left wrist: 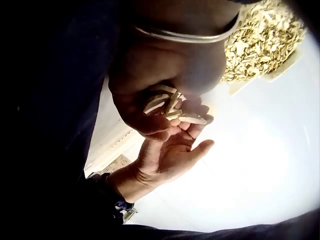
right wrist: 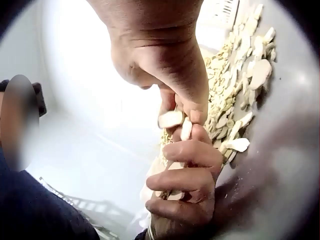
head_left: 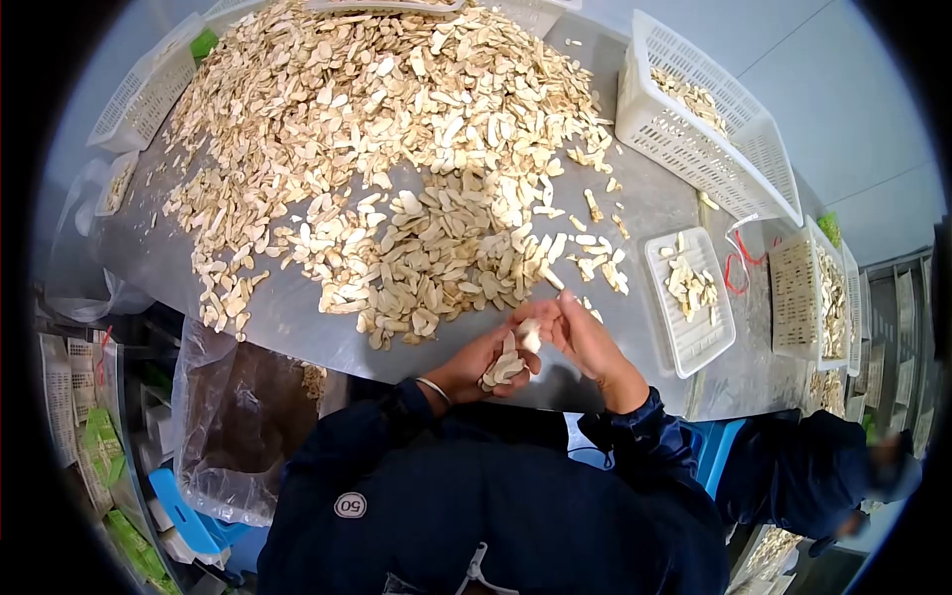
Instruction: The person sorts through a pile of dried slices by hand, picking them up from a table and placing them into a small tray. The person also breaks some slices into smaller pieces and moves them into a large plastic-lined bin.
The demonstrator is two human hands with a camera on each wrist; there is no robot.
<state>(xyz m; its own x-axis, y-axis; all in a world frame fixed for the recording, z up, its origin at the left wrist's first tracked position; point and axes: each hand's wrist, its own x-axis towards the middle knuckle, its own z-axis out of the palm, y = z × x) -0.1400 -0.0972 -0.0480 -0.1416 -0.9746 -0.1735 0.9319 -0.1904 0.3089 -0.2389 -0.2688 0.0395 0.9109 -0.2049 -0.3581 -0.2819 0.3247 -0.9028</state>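
My left hand [head_left: 474, 365] curls its fingers round several pale dried slices [head_left: 504, 367] in its palm. Those slices [left wrist: 157, 102] also show in the left wrist view, below a silver bangle on the wrist. My right hand [head_left: 587, 342] meets the left at the fingertips, its thumb [left wrist: 202, 148] spread from its fingers. A white slice [head_left: 531, 337] is between the two hands; in the right wrist view a thick slice [right wrist: 171, 119] is right at the right hand's fingers. Just beyond the hands lies a heap of slices [head_left: 436, 248] on the metal table [head_left: 288, 332].
A larger heap [head_left: 377, 89] covers the far table. To the right stand a white tray [head_left: 709, 342] with slices, a tall white basket [head_left: 764, 178] and another basket [head_left: 788, 297]. A plastic-lined bin [head_left: 228, 426] is at lower left. Another person's sleeve [head_left: 793, 471] shows at lower right.
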